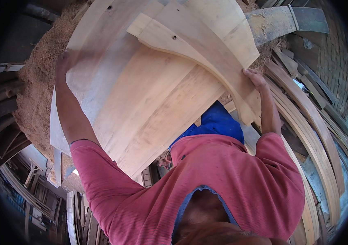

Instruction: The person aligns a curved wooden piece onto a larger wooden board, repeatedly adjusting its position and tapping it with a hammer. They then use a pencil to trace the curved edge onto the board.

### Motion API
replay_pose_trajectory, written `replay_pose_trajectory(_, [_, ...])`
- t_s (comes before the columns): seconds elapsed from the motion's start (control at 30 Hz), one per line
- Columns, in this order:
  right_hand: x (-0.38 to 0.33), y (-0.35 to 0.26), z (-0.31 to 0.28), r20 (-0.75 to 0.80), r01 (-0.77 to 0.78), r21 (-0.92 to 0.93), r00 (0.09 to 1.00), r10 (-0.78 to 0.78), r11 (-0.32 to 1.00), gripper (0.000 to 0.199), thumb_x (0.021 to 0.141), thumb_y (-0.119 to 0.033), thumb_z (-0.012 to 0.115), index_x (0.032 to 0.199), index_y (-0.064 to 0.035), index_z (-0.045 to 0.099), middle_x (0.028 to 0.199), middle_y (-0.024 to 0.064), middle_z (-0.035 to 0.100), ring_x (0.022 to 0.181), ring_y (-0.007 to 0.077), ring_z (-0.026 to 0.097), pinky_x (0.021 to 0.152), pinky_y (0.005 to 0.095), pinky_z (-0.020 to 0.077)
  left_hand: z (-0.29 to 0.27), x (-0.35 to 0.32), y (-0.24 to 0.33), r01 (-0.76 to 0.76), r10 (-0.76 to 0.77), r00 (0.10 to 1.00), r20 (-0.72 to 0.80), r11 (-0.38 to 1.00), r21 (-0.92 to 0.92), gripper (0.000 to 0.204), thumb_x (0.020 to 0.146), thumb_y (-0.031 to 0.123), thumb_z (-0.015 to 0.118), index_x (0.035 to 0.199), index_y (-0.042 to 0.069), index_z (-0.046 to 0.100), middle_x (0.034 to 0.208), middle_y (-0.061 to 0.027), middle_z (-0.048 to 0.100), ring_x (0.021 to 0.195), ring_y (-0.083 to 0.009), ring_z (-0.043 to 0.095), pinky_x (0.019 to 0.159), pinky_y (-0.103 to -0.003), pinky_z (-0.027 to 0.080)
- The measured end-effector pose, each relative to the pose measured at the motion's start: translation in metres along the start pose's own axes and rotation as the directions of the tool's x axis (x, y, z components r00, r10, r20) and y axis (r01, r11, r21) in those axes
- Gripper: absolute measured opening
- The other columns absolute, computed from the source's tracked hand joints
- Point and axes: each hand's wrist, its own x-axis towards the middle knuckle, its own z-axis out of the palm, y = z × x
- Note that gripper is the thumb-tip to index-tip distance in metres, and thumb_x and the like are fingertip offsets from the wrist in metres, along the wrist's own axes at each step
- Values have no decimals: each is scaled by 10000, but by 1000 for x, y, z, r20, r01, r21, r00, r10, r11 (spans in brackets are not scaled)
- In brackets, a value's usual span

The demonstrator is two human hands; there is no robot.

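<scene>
Right hand (255,78), fingers bent against the board (206,53); left hand (62,65), at the panel (141,85) (neither grip clear). Uneven pressure could slide the board from the right fingers.

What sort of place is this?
It looks like a woodworking shop: there's heaped sawdust on the left, long curved wooden strips on the right, and a large wooden panel between them.

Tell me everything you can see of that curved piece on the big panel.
The curved piece looks like bare, pale wood, with a lighter strip along its wavy left edge and a browner band beside it. A dark spot marks its upper part. It lies aslant on the wide panel, its lower end reaching past the panel's edge. The right hand holds its right edge.
</scene>
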Motion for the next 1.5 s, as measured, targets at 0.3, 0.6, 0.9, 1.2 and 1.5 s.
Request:
replay_pose_trajectory(0.3, [-8, 27, 19, -81, 6, -29, 997, -8, 1000, 755, 920, -538, 703, 1383, 41, 561, 1362, 123, 619, 1271, 215, 550, 1089, 365, 414, -18, 10, 50, 23, -18, 999, -30, 988, 156, 706, 1013, 567, 373, 1379, -11, 544, 1266, -321, 626, 1184, -457, 607, 1013, -472, 442])
replay_pose_trajectory(0.6, [-59, -29, 71, -337, 95, -787, 761, -554, 610, 1013, 801, -506, 814, 1537, 8, 344, 1486, 287, 454, 1396, 404, 434, 1166, 461, 323, 1, 31, 16, -22, 26, 999, -23, 989, 143, 704, 1007, 597, 357, 1370, 31, 564, 1301, -316, 604, 1246, -487, 553, 1038, -507, 428])
replay_pose_trajectory(0.9, [-80, -96, 156, -287, -172, -903, 924, -254, 395, 1419, 656, -560, 883, 1607, -21, -21, 1591, 344, 191, 1458, 519, 251, 1153, 627, 242, 38, 27, 50, 7, 10, 997, -81, 978, 207, 711, 993, 639, 322, 1370, 95, 582, 1294, -292, 622, 1249, -489, 552, 1056, -553, 403])
replay_pose_trajectory(1.2, [-72, -95, 158, -276, -104, -892, 896, -347, 441, 1428, 637, -431, 921, 1606, -36, -52, 1480, 307, 323, 1321, 496, 380, 1109, 597, 289, 41, 30, 46, 97, -67, 992, -106, 945, 311, 694, 998, 637, 322, 1378, 111, 566, 1285, -263, 642, 1236, -488, 568, 1056, -550, 410])
replay_pose_trajectory(1.5, [-70, -101, 158, -249, -65, -894, 894, -372, 442, 1374, 607, -389, 906, 1608, -52, 27, 1381, 278, 383, 1237, 440, 412, 1074, 536, 322, 24, 30, 33, 107, -71, 990, -121, 941, 320, 686, 1007, 639, 316, 1333, 96, 579, 1255, -281, 650, 1222, -494, 575, 1048, -557, 417])
